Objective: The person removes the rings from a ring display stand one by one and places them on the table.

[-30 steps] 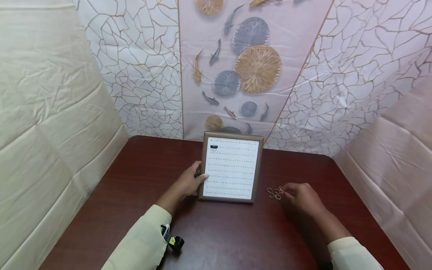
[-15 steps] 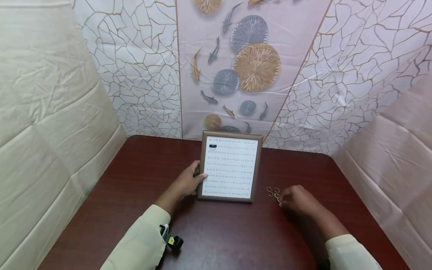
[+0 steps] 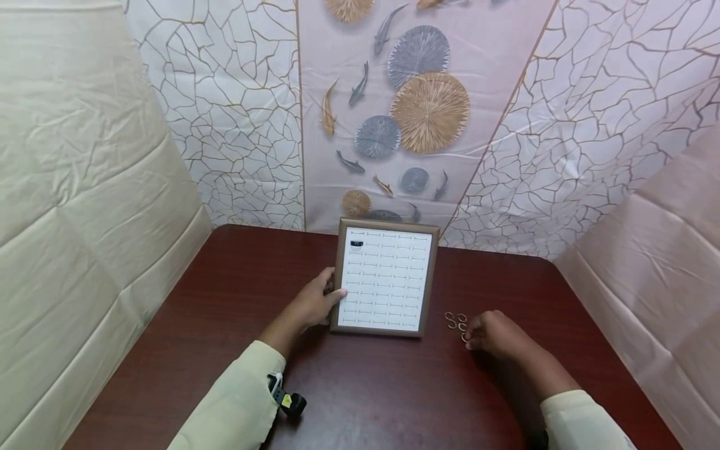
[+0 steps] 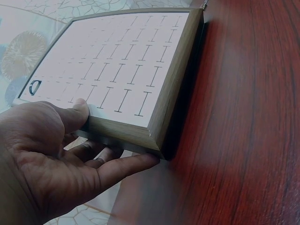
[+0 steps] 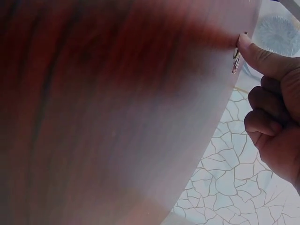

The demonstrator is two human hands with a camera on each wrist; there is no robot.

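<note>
My left hand (image 3: 315,303) grips the left edge of a framed white ring display board (image 3: 385,281), thumb on its front and fingers behind. The board leans back on the table, printed with rows of short slot-like lines. A black ring (image 3: 357,244) sits near its upper left, also visible in the left wrist view. Right of the board lie several small metal rings (image 3: 452,325), close together. My right hand (image 3: 497,334) is low over them, thumb and fingertips pinching one ring (image 3: 464,337); the fingers partly hide it. In the right wrist view the thumb (image 5: 244,41) meets the rings edge-on.
The dark red wooden table (image 3: 365,394) reaches back to a patterned cloth wall (image 3: 242,125). Beige quilted cloth (image 3: 84,187) closes the left side, pinkish cloth (image 3: 658,250) the right. A black wrist camera (image 3: 292,403) hangs at the left cuff.
My right hand has moved slightly toward me with one ring at its fingertips, from beside the upper rings to below the group. The left hand and board stay in place.
</note>
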